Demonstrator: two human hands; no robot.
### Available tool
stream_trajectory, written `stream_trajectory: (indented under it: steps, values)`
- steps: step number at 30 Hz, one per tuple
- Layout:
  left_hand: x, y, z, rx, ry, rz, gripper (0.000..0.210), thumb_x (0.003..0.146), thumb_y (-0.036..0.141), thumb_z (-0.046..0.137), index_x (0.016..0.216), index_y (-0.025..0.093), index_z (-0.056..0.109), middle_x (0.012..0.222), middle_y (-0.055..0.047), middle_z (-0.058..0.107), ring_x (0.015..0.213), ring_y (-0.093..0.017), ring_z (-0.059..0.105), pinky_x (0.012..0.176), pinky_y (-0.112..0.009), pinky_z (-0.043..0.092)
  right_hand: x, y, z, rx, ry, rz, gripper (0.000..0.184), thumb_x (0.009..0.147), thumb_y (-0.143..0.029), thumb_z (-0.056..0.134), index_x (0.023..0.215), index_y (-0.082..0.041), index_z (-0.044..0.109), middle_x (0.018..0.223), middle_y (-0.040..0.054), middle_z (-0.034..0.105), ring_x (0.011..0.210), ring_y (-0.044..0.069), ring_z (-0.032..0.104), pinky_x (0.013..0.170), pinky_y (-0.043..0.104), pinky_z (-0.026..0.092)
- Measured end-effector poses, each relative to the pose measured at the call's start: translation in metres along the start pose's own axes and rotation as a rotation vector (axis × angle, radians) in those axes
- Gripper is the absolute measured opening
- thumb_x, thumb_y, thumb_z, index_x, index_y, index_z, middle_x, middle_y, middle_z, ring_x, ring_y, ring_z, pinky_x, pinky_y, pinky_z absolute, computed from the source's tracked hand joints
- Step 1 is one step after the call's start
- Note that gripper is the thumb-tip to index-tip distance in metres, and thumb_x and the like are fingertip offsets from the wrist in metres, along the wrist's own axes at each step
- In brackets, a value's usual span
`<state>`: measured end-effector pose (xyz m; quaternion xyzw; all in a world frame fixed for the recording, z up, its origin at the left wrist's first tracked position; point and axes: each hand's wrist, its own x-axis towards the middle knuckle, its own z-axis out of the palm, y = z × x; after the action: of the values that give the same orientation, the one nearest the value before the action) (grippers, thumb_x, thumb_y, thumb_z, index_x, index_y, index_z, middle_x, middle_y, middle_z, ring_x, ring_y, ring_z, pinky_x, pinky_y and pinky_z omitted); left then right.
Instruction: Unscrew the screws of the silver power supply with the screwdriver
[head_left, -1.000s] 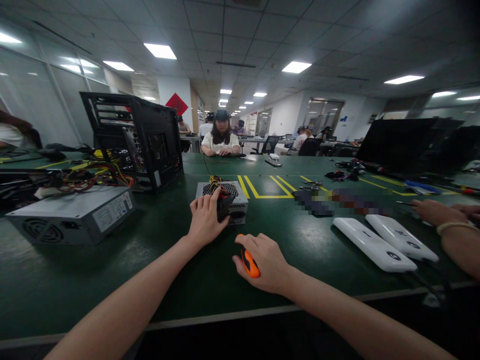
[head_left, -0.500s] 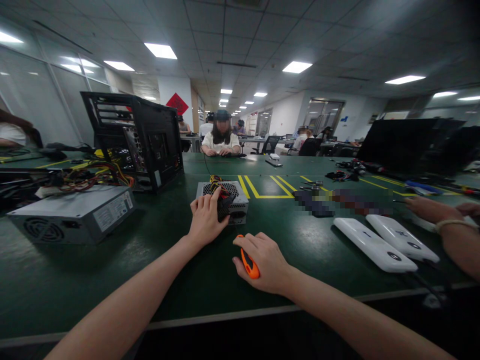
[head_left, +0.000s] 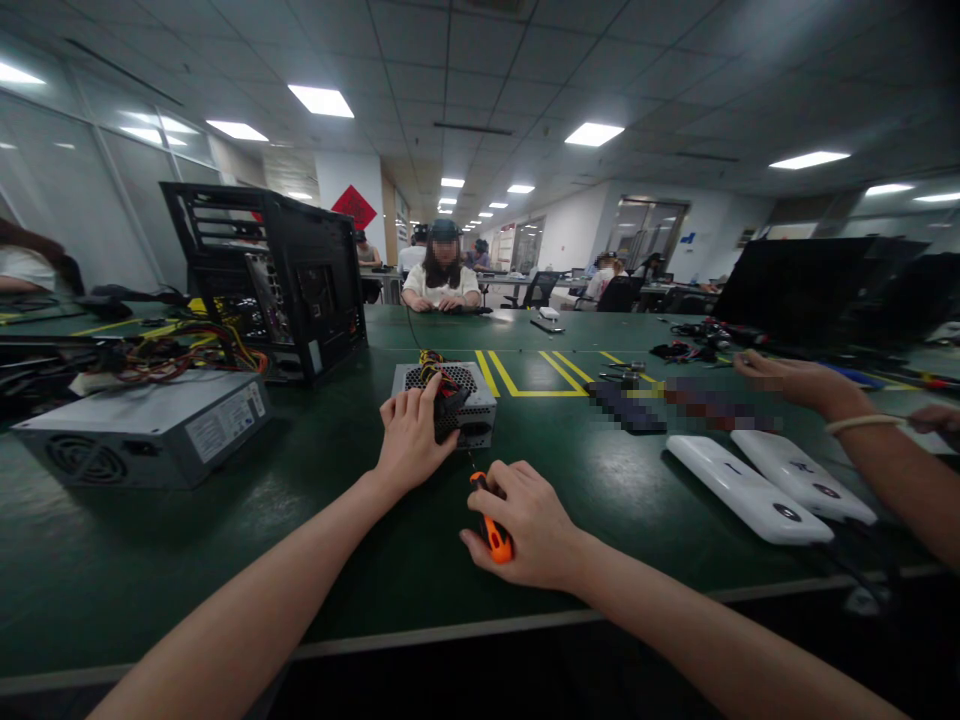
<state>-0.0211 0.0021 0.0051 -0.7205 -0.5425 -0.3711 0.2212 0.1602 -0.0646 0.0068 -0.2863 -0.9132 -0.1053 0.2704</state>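
Observation:
A small grey power supply lies on the green table in front of me, with a bundle of cables on its perforated top. My left hand grips it from the left, fingers over the top and cables, thumb at the near side. The palm covers part of the casing. In my right hand is an orange and black screwdriver, held between thumb and fingers. Its thin shaft points away from me towards the near face of the power supply. Whether the tip touches a screw I cannot tell.
To the left stand a larger power supply and an open black computer case. Two white power banks lie on the right, near a co-worker's hand. Another person sits across the table.
The fingers of my right hand have shifted on the screwdriver, and more of its handle shows. My left hand and the power supply stay put. The co-worker's hand at right moved left.

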Motion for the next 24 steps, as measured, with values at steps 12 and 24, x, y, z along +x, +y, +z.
stream_trajectory:
  steps: [12, 24]
  values:
    - [-0.0002, -0.0015, 0.0006, -0.006, -0.006, 0.004, 0.076, 0.070, 0.039, 0.056, 0.134, 0.015, 0.022, 0.102, -0.011, 0.049, 0.098, -0.027, 0.042, 0.086, -0.041, 0.029, -0.0009, 0.0013, 0.0032, 0.017, 0.024, 0.055, 0.018, 0.077, -0.025, 0.046, 0.090, -0.017, 0.055, 0.077, 0.0037, 0.057, 0.066, 0.014, 0.049, 0.066, 0.028, 0.036]
    - [-0.0007, -0.0024, -0.0002, -0.018, -0.016, 0.018, 0.073, 0.072, 0.039, 0.054, 0.133, 0.015, 0.022, 0.102, -0.010, 0.048, 0.097, -0.026, 0.041, 0.086, -0.040, 0.028, -0.0008, 0.0033, 0.0011, 0.036, 0.058, 0.058, 0.017, 0.078, -0.024, 0.046, 0.089, -0.016, 0.055, 0.077, 0.0035, 0.059, 0.063, 0.013, 0.049, 0.065, 0.028, 0.035]
